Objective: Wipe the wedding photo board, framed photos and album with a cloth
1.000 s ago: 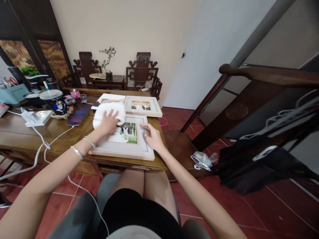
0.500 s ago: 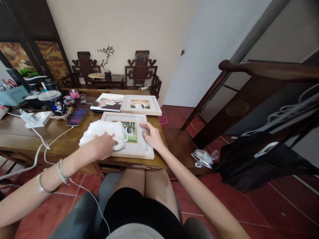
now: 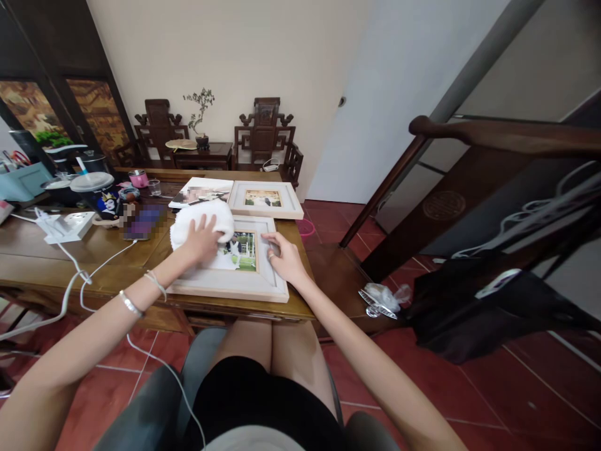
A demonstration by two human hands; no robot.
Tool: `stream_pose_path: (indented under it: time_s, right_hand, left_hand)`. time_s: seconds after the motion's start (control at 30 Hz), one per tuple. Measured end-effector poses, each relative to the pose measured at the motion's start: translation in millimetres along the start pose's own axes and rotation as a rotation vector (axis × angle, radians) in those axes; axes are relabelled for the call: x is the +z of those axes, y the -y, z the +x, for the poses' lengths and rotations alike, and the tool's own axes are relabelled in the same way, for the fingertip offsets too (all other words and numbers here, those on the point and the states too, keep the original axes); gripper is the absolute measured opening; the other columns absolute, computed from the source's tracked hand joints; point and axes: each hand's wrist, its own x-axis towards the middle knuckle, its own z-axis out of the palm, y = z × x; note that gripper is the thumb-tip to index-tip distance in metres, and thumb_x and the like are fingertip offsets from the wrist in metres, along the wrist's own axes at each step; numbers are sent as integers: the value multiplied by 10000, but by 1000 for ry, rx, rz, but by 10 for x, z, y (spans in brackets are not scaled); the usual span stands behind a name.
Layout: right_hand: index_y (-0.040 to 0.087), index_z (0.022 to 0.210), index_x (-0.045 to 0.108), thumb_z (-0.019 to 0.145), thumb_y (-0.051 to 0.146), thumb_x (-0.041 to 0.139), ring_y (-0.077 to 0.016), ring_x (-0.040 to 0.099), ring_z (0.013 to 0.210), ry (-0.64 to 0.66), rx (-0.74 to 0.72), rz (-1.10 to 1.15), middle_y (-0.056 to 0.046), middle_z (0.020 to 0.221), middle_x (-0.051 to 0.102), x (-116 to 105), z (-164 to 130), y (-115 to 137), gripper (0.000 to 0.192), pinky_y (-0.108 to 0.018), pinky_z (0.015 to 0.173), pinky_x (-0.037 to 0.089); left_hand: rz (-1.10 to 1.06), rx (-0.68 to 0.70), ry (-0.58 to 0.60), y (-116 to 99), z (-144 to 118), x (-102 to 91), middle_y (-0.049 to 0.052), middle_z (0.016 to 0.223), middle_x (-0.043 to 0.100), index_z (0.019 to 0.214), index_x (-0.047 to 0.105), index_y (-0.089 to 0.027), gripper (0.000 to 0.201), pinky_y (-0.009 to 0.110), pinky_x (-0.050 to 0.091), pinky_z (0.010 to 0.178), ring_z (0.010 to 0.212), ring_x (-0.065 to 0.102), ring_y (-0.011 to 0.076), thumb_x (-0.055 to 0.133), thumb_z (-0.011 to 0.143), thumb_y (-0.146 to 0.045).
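A pale wooden picture frame (image 3: 272,287) lies flat near the table's front edge, with a photo (image 3: 244,250) behind its pane. My left hand (image 3: 203,241) presses a fluffy white cloth (image 3: 200,219) onto the frame's upper left part, fingers spread over it. The cloth hides that corner and part of the photo. On the frame's right side rests my right hand (image 3: 284,255), index finger stretched out and thumb apart, touching the border. Just behind are a second picture frame (image 3: 293,203) and a photo print or book (image 3: 190,188), partly covered by the cloth.
Left on the wooden table (image 3: 113,266) are a power strip (image 3: 72,225), a phone (image 3: 143,222), a lidded drink cup (image 3: 101,191) and a pink cup (image 3: 138,178). A white cable hangs over the front edge. At right stands a wooden chair (image 3: 469,169) with a black bag (image 3: 464,307).
My left hand has slid the white cloth away from me, from the frame's lower left to its upper left. My right hand has stayed on the frame's right side.
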Motion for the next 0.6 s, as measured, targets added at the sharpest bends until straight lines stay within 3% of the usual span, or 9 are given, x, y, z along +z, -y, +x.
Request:
stream_pose_path:
  time_s: [0.1,0.23,0.43,0.53,0.6]
  right_hand:
    - [217,1090,611,720,76,476,-217,633,1154,-3,9,6,-82,1176,702,-5,-1,11,419,-419,1014,473]
    - [217,1091,611,714,72,478,-220,634,1151,0,15,17,-80,1174,703,-10,3,25,425,-422,1020,469]
    - [222,1088,602,723,60,474,-216,632,1158,-2,6,-2,-80,1180,702,0,8,28,419,-414,1010,476]
    - [223,1082,604,718,58,478,-220,633,1157,1,2,-5,-78,1179,703,1,7,22,418,-417,1013,474]
    - [217,1084,607,714,57,478,-226,632,1158,3,2,-4,-83,1178,703,1,6,22,424,-421,1014,474]
  left_hand:
    - [0,-33,-96,181,231,76,138,1614,147,1368,515,-177,479,596,171,1141,1475,102,380,399,903,-171]
    - [61,9,-46,142,182,-27,133,1567,302,1337,546,-191,481,575,267,1097,1425,282,362,397,884,-125]
    - [154,108,106,-155,-389,-336,184,1204,647,1119,673,-127,369,381,486,857,1070,633,311,448,831,-83]
    - [113,178,180,-218,-744,-412,175,1033,704,1061,683,-124,347,358,505,786,946,684,291,433,827,-68]
    - [73,226,188,-238,-949,-423,182,1051,699,1046,680,-125,348,386,510,815,973,681,301,419,825,-57]
